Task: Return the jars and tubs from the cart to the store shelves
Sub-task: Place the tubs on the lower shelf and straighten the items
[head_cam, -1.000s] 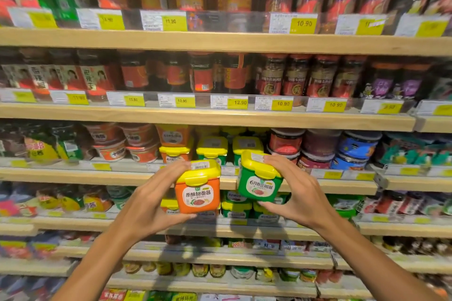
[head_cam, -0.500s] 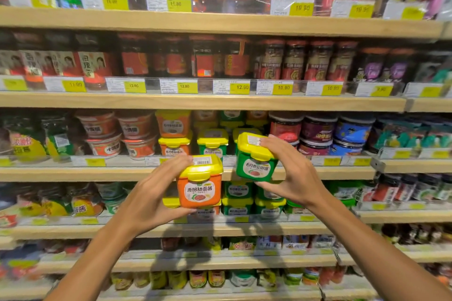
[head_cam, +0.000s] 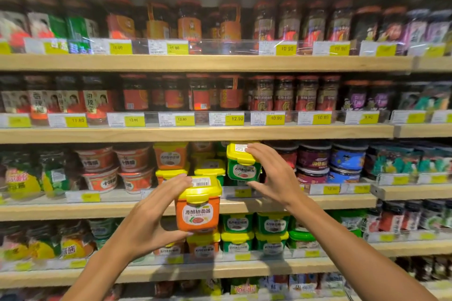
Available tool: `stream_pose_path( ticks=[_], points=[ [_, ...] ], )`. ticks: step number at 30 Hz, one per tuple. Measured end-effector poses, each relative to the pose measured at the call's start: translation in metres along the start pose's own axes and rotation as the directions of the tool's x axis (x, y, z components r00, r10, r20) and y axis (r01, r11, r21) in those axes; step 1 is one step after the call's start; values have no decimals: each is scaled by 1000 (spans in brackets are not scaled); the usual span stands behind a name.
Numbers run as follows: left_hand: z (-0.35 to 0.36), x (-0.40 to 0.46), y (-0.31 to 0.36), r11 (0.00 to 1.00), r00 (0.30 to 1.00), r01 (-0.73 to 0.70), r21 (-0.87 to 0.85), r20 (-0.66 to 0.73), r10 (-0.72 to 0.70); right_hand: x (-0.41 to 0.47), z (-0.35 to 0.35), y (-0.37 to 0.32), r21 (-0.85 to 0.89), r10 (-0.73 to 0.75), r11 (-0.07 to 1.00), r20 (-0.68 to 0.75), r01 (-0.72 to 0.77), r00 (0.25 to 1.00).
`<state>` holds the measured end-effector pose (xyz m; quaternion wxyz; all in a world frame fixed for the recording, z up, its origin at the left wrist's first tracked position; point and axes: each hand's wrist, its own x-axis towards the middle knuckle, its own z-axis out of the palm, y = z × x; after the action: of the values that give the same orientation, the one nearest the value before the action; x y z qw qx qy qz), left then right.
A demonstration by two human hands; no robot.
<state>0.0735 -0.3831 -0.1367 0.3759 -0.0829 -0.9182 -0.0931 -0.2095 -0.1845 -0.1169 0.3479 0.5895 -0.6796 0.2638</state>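
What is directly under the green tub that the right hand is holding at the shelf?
The green tub seems raised above the shelf board. The right hand and a price tag cover its underside, so contact cannot be judged.

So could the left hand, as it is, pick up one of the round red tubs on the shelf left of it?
Probably not: the left hand is full with the orange tub, though the round red tubs stand unblocked.

One head-worn camera, facing the store shelves point(head_cam: 195, 133) straight on. It's close, within arm's reach. No second view.
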Motion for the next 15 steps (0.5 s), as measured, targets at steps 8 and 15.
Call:
stream_pose_path(
  ticks=[8,15],
  points=[
    [9,2,-7,999,999,-44,2,-9,44,10,11,15,-39,47,998,50,-45,998],
    [19,6,-11,1000,1000,-20,-24,-14,19,20,19,23,-111,228,971,168,-211,959]
  ],
)
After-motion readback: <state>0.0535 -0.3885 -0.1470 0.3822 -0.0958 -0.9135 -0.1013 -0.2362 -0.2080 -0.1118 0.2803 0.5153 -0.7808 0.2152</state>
